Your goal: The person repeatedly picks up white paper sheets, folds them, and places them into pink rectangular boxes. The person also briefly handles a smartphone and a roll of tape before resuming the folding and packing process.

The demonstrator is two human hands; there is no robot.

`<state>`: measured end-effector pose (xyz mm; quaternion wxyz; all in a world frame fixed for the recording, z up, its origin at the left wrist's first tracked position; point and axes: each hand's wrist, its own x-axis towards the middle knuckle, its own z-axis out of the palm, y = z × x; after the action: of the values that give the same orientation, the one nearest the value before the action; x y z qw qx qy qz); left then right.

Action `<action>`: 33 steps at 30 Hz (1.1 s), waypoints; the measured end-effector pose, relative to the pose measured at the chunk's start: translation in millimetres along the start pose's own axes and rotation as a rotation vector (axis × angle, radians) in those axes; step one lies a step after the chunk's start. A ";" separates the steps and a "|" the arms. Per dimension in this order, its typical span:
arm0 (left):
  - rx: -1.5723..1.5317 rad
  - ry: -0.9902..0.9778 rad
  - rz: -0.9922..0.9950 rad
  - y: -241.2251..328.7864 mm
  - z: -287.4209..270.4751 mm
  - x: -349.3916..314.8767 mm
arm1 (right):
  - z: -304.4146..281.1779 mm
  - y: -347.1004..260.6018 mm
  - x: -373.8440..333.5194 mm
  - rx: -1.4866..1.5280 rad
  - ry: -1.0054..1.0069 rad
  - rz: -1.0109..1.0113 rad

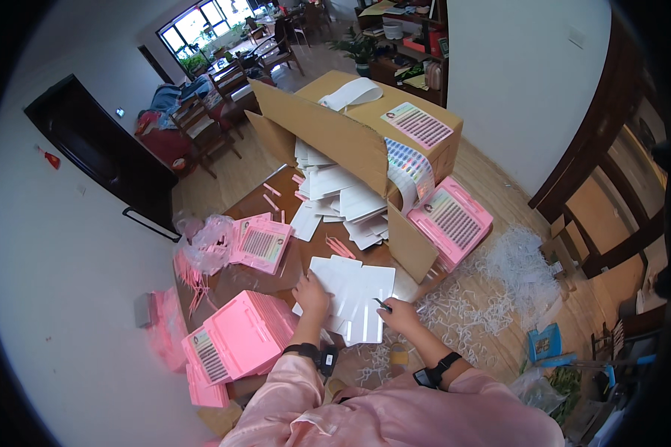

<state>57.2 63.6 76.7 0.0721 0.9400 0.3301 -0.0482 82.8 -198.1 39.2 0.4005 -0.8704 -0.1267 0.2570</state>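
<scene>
Several flat white panels lie overlapped like a loose fan on the brown table in front of me. My left hand rests on the left edge of this pile, its fingers apart and touching the panels. At the pile's right side, my right hand is closed around a slim dark tool, whose tip points left over the panels. Just beyond lie a few thin pink strips. A heap of more white panels spills from an opened cardboard box lying on its side.
Stacked pink cases stand left of my left arm. Farther back are more pink cases and a clear plastic bag. A pink case leans by the box's right flap. White curled scraps litter the floor on the right.
</scene>
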 end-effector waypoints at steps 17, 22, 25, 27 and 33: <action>-0.487 0.223 0.383 -29.6 -72.0 -67.3 | 89.6 -38.8 83.6 0.491 0.602 -0.111; -0.519 0.215 0.552 -41.7 -94.1 -79.4 | 60.6 -27.5 113.8 0.621 0.252 -0.256; -0.433 0.317 0.700 -41.8 -112.0 -92.0 | 52.6 -20.8 128.4 0.543 0.074 -0.006; -0.563 0.460 0.651 -42.9 -124.6 -98.5 | 48.8 -26.3 132.6 0.378 0.142 0.100; -1.500 0.365 0.108 -71.9 -158.4 -105.3 | 39.1 -115.3 73.5 0.654 0.167 -0.250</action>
<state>-63.0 81.0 239.8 0.6364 0.6474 0.2349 0.3474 121.1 -67.5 80.3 0.6951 -0.6920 -0.1100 0.1609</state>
